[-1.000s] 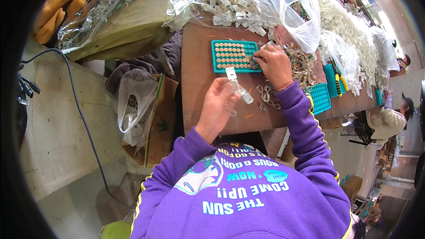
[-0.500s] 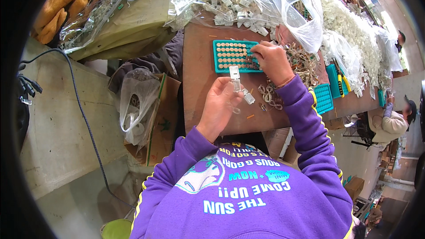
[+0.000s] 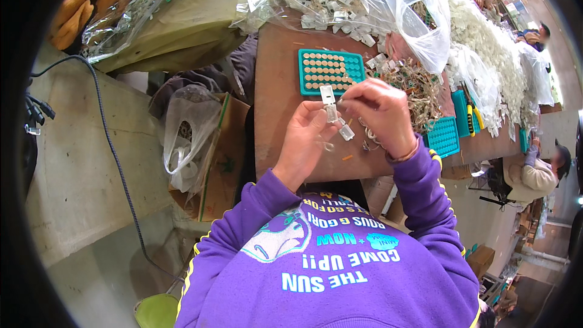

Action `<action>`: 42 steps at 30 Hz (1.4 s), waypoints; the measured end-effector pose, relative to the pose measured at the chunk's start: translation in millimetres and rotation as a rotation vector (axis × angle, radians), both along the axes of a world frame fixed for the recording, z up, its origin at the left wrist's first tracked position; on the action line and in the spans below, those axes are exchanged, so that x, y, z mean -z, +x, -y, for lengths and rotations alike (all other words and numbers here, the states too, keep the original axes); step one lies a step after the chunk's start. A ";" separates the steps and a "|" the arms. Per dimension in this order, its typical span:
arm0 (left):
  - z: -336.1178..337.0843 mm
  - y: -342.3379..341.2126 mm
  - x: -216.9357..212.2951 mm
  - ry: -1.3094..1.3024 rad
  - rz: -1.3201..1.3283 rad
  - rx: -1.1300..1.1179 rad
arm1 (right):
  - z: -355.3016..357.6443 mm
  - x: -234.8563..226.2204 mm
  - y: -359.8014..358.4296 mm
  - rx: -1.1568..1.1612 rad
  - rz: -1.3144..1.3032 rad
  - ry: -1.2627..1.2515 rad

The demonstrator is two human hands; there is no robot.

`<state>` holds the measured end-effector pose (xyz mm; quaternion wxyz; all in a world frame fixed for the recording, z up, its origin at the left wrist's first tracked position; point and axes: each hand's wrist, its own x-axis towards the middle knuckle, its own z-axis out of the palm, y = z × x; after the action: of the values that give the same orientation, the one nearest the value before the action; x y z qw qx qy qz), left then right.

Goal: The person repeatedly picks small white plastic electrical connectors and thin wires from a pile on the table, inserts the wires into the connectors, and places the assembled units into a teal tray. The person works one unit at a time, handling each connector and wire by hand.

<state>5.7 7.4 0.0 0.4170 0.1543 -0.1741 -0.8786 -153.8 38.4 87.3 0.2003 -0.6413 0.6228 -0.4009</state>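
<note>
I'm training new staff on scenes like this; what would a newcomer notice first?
The purple sweatshirt fills the lower middle. Above it, the left hand holds a white case, the right hand close beside. Just beyond, a teal tray holds rows of tan discs; a white heap spreads at upper right.

We hold small white rectangular plastic casings (image 3: 328,95) in our left hand (image 3: 303,133), our right hand (image 3: 384,115) close beside them; beyond, a teal rectangular plastic tray (image 3: 354,65) of round tan discs (image 3: 323,70) lies on the brown tabletop (image 3: 278,85).
</note>
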 end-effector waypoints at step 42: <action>2.1 4.9 1.9 -0.057 0.039 0.056 | 42.9 40.0 -35.0 0.233 -0.643 -0.107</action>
<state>10.6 5.4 -1.9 0.3930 0.1546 -0.2113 -0.8815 -188.7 -4.5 47.3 -0.0872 -0.6691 0.7012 -0.2303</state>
